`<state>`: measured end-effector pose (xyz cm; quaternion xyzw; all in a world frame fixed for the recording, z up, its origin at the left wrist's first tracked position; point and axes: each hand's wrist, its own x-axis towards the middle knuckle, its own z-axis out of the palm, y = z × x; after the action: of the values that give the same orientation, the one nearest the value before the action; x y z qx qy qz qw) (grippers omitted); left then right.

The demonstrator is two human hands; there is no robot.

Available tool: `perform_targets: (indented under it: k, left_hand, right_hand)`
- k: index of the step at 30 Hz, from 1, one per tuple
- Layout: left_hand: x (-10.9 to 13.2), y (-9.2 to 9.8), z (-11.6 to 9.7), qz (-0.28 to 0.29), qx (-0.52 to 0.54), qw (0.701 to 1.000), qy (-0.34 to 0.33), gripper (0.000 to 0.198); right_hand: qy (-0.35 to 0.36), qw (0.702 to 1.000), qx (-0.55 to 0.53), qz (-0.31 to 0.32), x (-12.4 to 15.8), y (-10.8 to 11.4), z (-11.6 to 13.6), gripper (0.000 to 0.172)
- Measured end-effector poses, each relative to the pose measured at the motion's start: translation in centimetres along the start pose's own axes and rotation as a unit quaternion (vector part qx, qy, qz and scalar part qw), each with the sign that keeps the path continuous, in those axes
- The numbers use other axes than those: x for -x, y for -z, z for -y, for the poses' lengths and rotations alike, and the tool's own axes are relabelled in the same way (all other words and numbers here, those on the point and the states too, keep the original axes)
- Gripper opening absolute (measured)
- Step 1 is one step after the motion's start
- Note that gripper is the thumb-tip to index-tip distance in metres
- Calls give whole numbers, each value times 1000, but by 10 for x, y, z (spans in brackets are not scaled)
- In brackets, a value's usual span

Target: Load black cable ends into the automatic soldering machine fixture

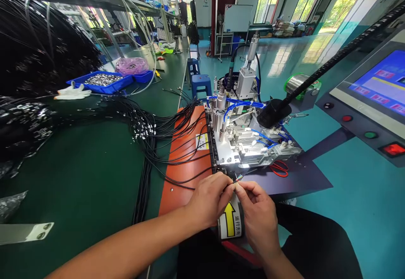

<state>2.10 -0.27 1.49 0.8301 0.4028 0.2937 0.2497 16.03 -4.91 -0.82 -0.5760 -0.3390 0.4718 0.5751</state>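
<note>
Thin coloured wires fan out from the end of a black cable (234,182) at the front edge of the machine (249,144). My left hand (210,197) pinches the cable close to that end. My right hand (257,209) is closed, its thumb and fingertips gripping the coloured wires (239,178). Below my hands is a cylinder bearing a yellow arrow label (232,220). Other black cables (186,156) lie across the orange panel (183,171) left of the machine.
A lamp (274,113) on a flexible arm hangs over the machine. A control screen (379,81) with buttons stands at right. On the green bench (95,178) are cable bundles, a blue tray (104,86) of small metal parts and a white glove (73,91). A blue stool (201,84) stands behind.
</note>
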Motion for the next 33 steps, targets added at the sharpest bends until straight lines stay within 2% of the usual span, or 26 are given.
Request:
perform_targets:
  k: [4, 8, 14, 17, 23, 33]
  left_hand:
    - [0, 3, 1, 11, -1, 1000, -19, 19]
    - [-1, 3, 1, 21, -13, 999, -38, 18]
    - [-1, 5, 0, 36, -23, 999, -33, 20]
    - [-1, 6, 1, 47, -29, 998, -21, 22]
    - [2, 7, 3, 48, -47, 998, 5, 19]
    - [4, 10, 5, 56, -94, 994, 23, 23]
  right_hand:
    - [-14, 997, 27, 71, -11, 19, 7, 25]
    - [-16, 991, 66, 116, -25, 40, 23, 30]
    - [-30, 971, 134, 195, -35, 40, 36, 31]
    - [-19, 963, 179, 199, -37, 38, 32, 32]
    - [28, 955, 244, 167, -40, 31, 22, 31]
    - [43, 954, 260, 141, -41, 17, 4, 30]
